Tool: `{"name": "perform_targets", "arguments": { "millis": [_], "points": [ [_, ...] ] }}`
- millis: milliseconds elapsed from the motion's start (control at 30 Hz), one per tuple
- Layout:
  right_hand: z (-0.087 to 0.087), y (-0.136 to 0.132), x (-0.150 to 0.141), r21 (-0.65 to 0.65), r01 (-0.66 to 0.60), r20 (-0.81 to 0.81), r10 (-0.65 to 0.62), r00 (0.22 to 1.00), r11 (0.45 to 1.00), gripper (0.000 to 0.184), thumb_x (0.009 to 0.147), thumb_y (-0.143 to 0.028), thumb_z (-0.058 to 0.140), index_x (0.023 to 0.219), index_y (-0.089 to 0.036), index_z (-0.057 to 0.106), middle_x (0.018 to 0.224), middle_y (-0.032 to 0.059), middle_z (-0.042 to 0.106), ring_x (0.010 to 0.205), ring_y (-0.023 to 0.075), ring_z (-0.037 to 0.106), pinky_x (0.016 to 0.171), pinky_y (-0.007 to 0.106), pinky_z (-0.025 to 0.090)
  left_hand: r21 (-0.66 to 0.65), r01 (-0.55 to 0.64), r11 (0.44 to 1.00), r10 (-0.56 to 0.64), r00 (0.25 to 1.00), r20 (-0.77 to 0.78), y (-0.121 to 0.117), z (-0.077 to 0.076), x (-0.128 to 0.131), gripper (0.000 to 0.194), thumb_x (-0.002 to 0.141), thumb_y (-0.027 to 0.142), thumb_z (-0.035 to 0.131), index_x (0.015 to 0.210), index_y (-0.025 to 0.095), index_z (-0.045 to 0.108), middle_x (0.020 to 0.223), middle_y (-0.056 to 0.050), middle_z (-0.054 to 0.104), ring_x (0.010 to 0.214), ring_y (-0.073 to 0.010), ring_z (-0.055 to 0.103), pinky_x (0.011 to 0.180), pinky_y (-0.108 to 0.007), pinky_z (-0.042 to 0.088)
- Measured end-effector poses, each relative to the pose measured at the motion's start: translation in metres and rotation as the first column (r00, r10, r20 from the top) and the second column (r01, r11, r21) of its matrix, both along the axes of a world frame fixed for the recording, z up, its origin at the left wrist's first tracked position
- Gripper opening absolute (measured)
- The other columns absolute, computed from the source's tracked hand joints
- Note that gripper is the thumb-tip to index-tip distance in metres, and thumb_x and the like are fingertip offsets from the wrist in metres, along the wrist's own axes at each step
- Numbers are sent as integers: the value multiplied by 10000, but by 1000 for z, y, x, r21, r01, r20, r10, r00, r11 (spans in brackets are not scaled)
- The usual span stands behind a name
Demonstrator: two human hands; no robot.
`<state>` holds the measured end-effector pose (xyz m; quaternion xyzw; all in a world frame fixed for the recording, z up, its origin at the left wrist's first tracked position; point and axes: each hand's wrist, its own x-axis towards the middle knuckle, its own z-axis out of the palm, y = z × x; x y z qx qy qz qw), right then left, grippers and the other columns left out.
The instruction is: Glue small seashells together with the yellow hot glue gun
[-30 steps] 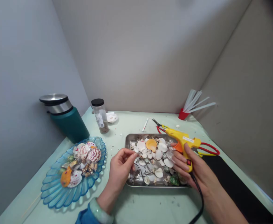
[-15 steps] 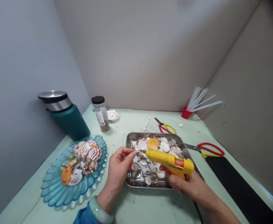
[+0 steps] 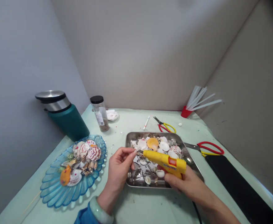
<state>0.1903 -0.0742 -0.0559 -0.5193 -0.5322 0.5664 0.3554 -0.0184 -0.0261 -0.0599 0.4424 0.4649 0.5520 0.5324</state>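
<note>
My left hand [image 3: 118, 170] pinches a tiny shell [image 3: 136, 151] between thumb and fingertips, just over the left edge of the metal tray [image 3: 198, 170]. My right hand [image 3: 185, 183] grips a yellow glue gun [image 3: 164, 159] by its handle. The gun's nozzle points left and touches, or nearly touches, the tiny shell. The tray holds several white, orange and speckled shells [image 3: 153, 143]. To the left lies a blue glass plate [image 3: 54, 189] with shells stuck on it [image 3: 84, 157].
A teal flask [image 3: 63, 116] and a black-capped jar [image 3: 100, 113] stand at the back left. A white marker [image 3: 146, 123], small snips [image 3: 164, 125], red scissors [image 3: 207, 147], a red cup of glue sticks [image 3: 192, 105] and a black mat [image 3: 238, 186] lie around the tray.
My right hand has swung the glue gun from the tray's right side to the left, and its nozzle has reached the shell in my left hand. The left hand has stayed put.
</note>
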Motion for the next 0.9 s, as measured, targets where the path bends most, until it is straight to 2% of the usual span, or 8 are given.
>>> {"name": "perform_targets", "arguments": {
  "millis": [267, 500, 667, 900],
  "points": [
    [2, -1, -1, 9, 28, -26, -28, 999, 1000, 462, 733, -487, 709, 1053, -156, 670, 517, -50, 446, 451, 91, 372, 424, 209, 322, 23, -4, 1000, 5, 1000, -26, -1, -3, 2, 194, 718, 298, 724, 790, 137, 643, 498, 56, 549, 401, -66, 499, 422, -167, 374],
    [8, 1, -5, 112, 13, -64, -6, 998, 994, 343, 758, -433, 709, 1025, -217, 703, 500, -31, 472, 602, 177, 538, 531, 255, 449, 47, -4, 999, 6, 999, -39, 0, -6, 3, 188, 732, 310, 717, 791, 146, 648, 638, 17, 630, 415, -68, 510, 422, -184, 394],
    [6, 2, -4, 126, -7, -59, 15, 998, 992, 339, 783, -413, 696, 1066, -227, 694, 488, -29, 482, 630, 195, 565, 570, 273, 473, 83, -4, 997, 11, 997, -81, -1, -9, 3, 150, 761, 291, 692, 806, 154, 652, 696, 10, 641, 425, -60, 513, 424, -182, 396],
    [-1, 1, -3, 122, 26, -59, -19, 998, 992, 350, 790, -408, 689, 1080, -212, 679, 488, -35, 471, 677, 208, 576, 598, 284, 472, 88, -5, 996, 13, 995, -100, -1, -9, 2, 152, 775, 295, 680, 820, 152, 659, 667, 15, 627, 437, -61, 506, 437, -181, 397]
  ]
}}
